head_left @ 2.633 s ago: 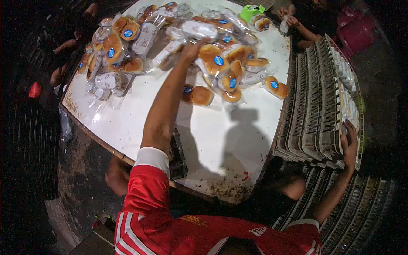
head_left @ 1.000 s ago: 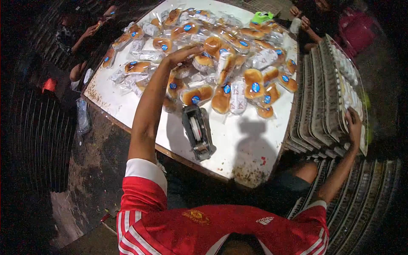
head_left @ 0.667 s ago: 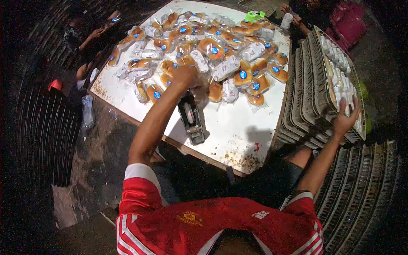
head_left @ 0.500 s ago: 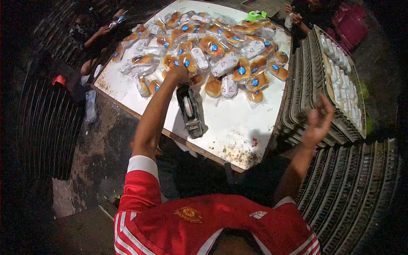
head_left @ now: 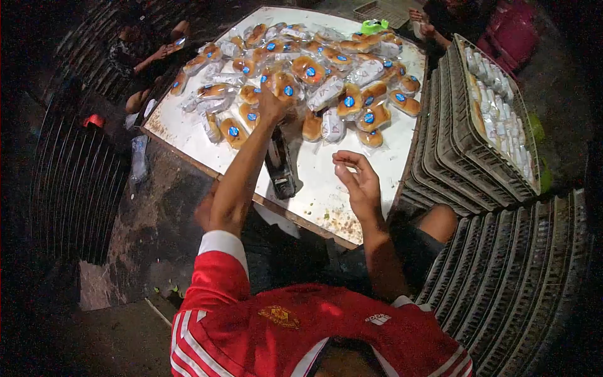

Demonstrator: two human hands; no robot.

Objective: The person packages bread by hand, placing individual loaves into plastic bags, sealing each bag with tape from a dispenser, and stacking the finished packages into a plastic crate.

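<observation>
White table, wrapped buns, stacked trays

A hard, bright light from overhead falls on the white table, which is by far the brightest area and nearly washes out along its bare surface. Away from the table the scene drops quickly into deep darkness, and the frame's corners are black from the lens's round vignette. The plastic wraps of the packaged buns on the table throw small specular glints. The left arm casts a dark, sharp-edged shadow across the table beside it. Straight lines bow near the edges: the stacked trays right of the table curve markedly. The right hand is slightly soft; dark areas look grainy.
</observation>
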